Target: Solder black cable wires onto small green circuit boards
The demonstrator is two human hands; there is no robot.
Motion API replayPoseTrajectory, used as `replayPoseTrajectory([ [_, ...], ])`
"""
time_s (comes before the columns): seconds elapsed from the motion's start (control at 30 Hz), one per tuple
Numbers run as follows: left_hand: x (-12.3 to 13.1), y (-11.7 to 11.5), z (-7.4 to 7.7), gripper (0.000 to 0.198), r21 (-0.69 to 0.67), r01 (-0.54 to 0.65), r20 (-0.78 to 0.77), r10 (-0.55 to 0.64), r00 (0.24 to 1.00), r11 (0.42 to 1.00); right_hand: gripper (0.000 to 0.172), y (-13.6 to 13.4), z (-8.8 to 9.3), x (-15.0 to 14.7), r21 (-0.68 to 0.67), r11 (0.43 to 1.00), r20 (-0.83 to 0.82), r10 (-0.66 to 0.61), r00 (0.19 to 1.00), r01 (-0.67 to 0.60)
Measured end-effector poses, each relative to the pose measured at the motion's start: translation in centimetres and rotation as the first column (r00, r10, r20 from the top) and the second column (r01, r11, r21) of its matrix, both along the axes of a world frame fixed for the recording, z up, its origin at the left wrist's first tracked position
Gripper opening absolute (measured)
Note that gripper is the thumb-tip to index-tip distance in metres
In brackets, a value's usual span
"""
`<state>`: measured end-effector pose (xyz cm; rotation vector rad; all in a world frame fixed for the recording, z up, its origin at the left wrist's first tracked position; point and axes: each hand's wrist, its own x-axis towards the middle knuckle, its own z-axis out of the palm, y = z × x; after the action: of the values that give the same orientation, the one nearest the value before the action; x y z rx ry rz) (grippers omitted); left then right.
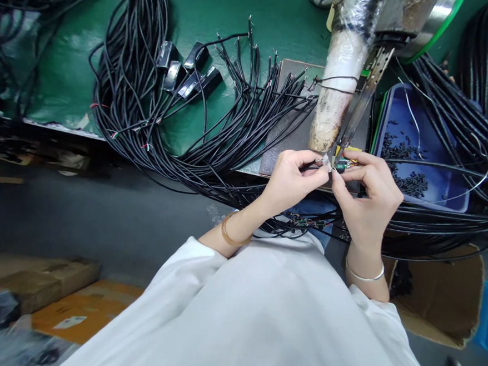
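Note:
My left hand (290,179) pinches the end of a thin black cable (310,168) at the bench's front edge. My right hand (367,191) is closed on a small green circuit board (342,166) with coloured wires, held against that cable end. Both meet right under the tip of a taped, wrapped tool (338,93) that slants down from the upper right. A large bundle of black cables (173,126) with stripped ends fans over the green bench mat (224,17) to the left. More small boards (307,222) lie on my lap.
A blue tray (427,114) of small black parts sits right of my hands, crossed by black cables (457,190). Several black connector housings (186,70) lie on the mat. A solder spool (444,7) stands at top right. Cardboard boxes (440,297) rest on the floor.

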<state>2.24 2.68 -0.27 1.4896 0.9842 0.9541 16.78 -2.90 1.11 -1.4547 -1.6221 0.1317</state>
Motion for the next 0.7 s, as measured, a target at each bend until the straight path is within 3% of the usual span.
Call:
replayPoseTrajectory([
  [0.23,0.10,-0.20,0.38,0.022,0.082,-0.026,0.020,0.025,0.999,0.996,0.013,-0.09,0.63,-0.11,0.015,1.000,-0.009,-0.003,1.000,0.003],
  [0.47,-0.30,-0.12,0.47,0.021,0.001,0.016,0.027,-0.016,1.000,1.000,0.016,-0.31,0.65,-0.09,-0.006,0.999,-0.006,0.046,0.999,-0.046],
  [0.7,-0.17,-0.13,0.40,0.025,0.003,0.016,-0.023,-0.016,1.000,1.000,0.015,-0.34,0.32,0.06,-0.025,0.999,-0.013,0.024,1.000,-0.025],
])
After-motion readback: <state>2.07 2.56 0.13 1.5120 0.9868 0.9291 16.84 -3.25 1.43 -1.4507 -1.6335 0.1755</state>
